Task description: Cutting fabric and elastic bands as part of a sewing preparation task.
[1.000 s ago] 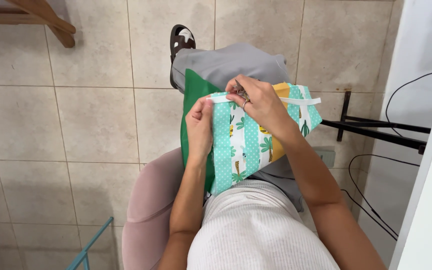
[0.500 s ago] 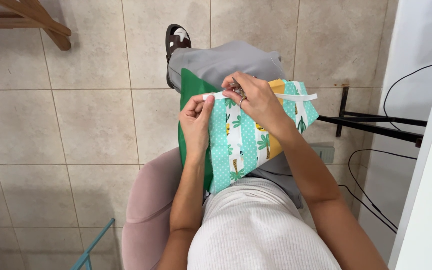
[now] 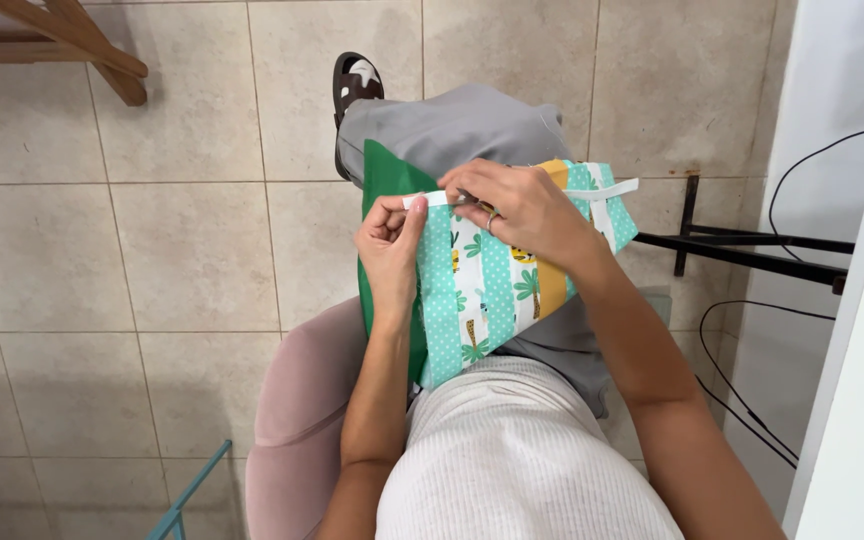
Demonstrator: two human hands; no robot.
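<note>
Head view: left hand [image 3: 390,240] fingers pinched narrow on white strip [image 3: 432,199]; right hand [image 3: 522,208] fingers closed on same strip atop patterned fabric [image 3: 492,290] (on lap). Probably light, limp, slippery-free; best held by edge, beside fingertips.

Lighting even, bright and diffuse; no glare. Soft shadows only, lying on the tiled floor [image 3: 152,250] left of the hands, beneath the chair edge. Focus sharp across hands and patterned fabric [image 3: 492,290]. Slight wide-angle bending of tile lines towards the frame edges. No motion blur.
</note>
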